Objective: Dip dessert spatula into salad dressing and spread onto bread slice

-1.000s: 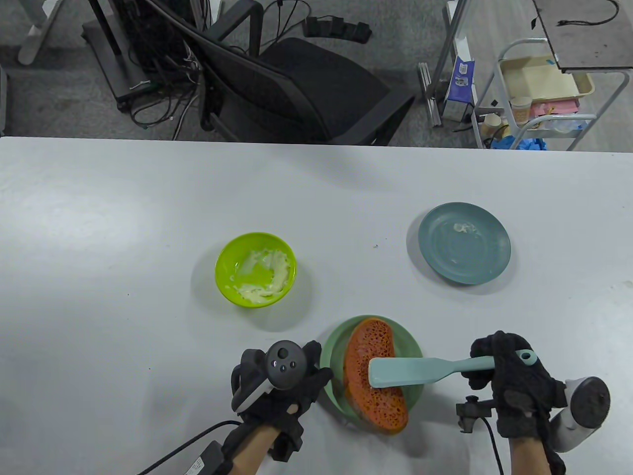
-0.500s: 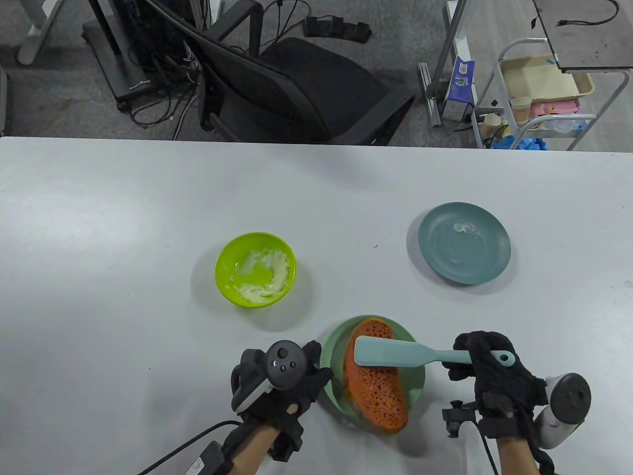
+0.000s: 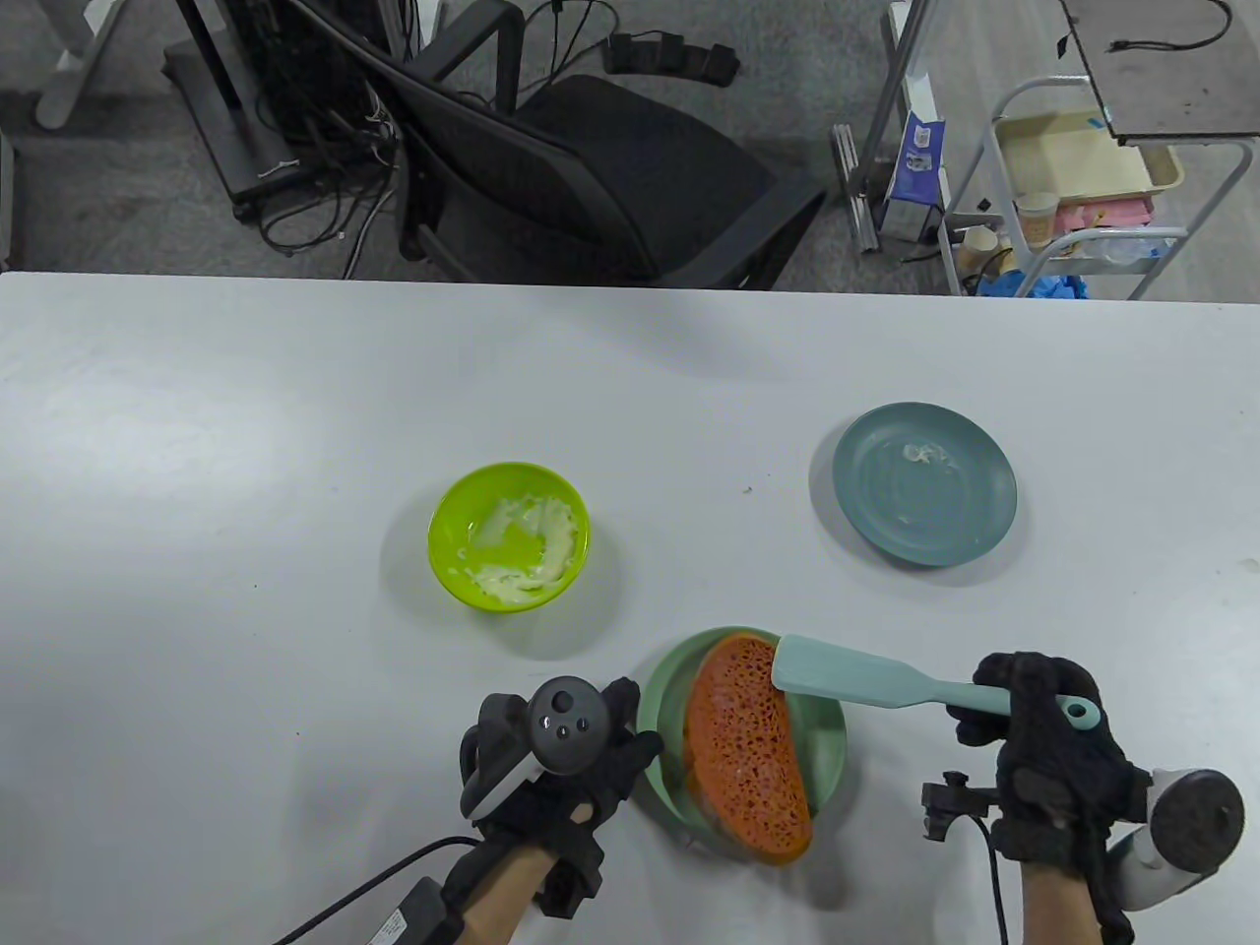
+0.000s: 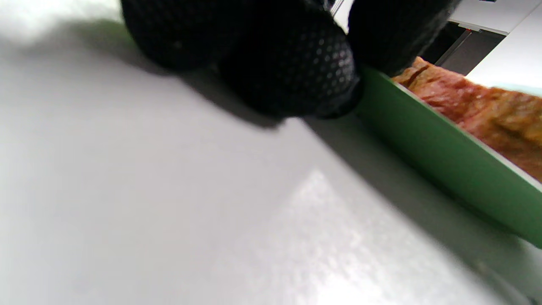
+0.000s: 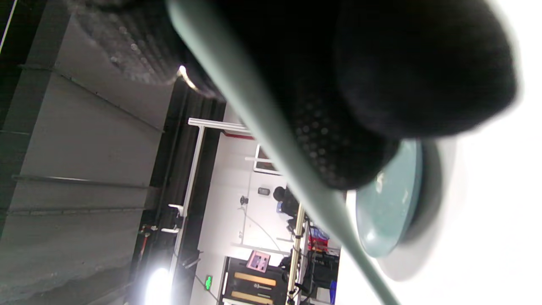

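Spatula (image 3: 854,677) shifted right, right hand (image 3: 1048,758) gripping

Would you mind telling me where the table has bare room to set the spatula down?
Bare stretches lie left of the lime bowl, between it and the blue plate, and across the far strip behind both. It is crowded near the front edge, where the left hand, green plate with bread slice and right hand sit close.
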Demonstrator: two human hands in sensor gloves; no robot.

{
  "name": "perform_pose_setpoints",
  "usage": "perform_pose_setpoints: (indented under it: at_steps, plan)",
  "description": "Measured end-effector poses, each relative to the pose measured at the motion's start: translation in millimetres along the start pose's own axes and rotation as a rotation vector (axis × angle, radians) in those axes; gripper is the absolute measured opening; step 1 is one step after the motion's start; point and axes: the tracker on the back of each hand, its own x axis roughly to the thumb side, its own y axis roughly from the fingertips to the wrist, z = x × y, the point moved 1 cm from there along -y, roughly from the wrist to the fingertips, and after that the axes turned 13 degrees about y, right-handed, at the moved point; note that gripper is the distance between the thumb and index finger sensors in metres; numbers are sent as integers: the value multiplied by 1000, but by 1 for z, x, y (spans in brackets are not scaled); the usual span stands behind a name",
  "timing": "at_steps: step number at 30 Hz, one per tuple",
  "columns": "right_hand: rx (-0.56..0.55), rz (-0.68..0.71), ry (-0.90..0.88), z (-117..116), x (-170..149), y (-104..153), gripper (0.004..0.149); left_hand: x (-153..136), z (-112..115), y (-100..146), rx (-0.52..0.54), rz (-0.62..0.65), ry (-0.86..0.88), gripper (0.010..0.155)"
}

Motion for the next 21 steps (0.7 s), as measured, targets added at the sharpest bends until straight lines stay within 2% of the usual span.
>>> perform_pose_setpoints:
  at_steps: [6, 11, 17, 21]
  plan:
    - [15, -9, -6, -2, 0, 0, 38, 0, 0, 0, 1, 0, -1, 64]
    - [39, -36, -78, -5, 0, 1, 41, 0, 0, 0, 1, 0, -1, 64]
    - [182, -68, -234, -25, 12, -2, 45, 0, -1, 1, 3, 12, 1, 64]
    - [317, -63, -196, -42, 35, -7, 46, 1, 0, 1, 5, 17, -6, 64]
